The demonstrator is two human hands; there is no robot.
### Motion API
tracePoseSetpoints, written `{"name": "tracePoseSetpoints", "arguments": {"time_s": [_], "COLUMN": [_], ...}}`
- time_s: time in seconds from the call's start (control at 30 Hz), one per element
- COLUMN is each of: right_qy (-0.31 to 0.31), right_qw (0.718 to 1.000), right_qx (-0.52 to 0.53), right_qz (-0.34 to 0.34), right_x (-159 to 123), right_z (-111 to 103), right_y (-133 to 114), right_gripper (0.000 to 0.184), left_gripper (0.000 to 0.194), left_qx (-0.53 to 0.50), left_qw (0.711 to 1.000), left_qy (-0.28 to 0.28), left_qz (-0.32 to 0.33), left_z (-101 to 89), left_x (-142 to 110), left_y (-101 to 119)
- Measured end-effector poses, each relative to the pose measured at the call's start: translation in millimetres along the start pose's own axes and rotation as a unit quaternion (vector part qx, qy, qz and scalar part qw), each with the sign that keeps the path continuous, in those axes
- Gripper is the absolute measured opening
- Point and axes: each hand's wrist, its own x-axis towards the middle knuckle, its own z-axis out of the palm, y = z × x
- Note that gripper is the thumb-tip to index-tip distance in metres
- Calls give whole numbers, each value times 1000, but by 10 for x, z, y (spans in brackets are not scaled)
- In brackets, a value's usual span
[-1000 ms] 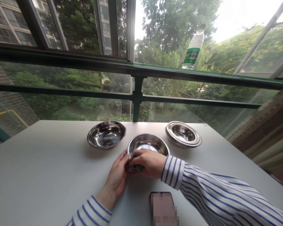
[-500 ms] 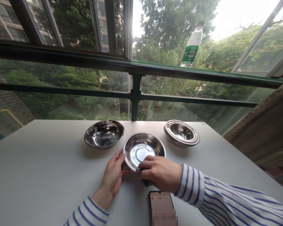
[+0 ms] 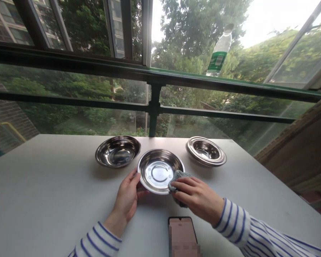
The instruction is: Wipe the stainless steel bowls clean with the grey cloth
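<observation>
Since the earlier frame, our right hand [image 3: 198, 201] had moved out to the right rim of the steel bowl [image 3: 157, 171], leaving its bright, ringed inside in full view. From the head view, our left hand [image 3: 127, 196] held the bowl's left rim between thumb and fingers, apparently steadying it, while the right hand clutched a grey cloth [image 3: 178, 180] against the rim. The bowl stood on the white table [image 3: 69, 178], between two other steel bowls [image 3: 117, 151] [image 3: 205, 151] and a phone [image 3: 182, 228].
</observation>
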Motion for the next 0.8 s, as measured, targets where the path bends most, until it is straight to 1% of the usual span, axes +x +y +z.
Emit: {"name": "tracePoseSetpoints", "arguments": {"time_s": [0.07,0.17,0.27,0.33,0.37,0.47,0.53,0.63,0.7,0.73,0.8], "right_qy": [21,56,47,29,30,57,72,94,107,108,108], "right_qw": [1000,998,998,999,999,997,997,994,993,992,990], "right_qx": [4,18,25,32,29,31,41,44,56,64,77], "right_qz": [1,-17,-26,5,22,31,11,-17,13,22,42], "right_x": [12,50,-6,-77,-106,-138,-129,-134,-151,-159,-168], "right_z": [22,61,56,39,34,48,67,75,68,67,74], "right_y": [-45,-107,-13,70,86,23,-15,104,237,279,279], "right_gripper": [21,19,24,30,32,30,27,30,36,36,35], "left_gripper": [24,23,26,28,28,26,26,27,29,30,31], "left_qx": [7,19,34,39,40,38,40,42,41,41,38], "left_qw": [1000,1000,999,999,999,999,999,999,999,999,999], "left_qy": [-1,1,-5,-8,-6,-1,3,2,-1,0,7], "left_qz": [2,4,2,1,2,4,-1,-16,-23,-24,-22], "left_z": [17,19,-1,-6,-4,8,12,11,12,12,13], "left_x": [-11,-28,-32,-29,-27,-28,-34,-39,-38,-36,-33], "left_y": [2,14,24,25,25,30,42,60,66,66,64]}}
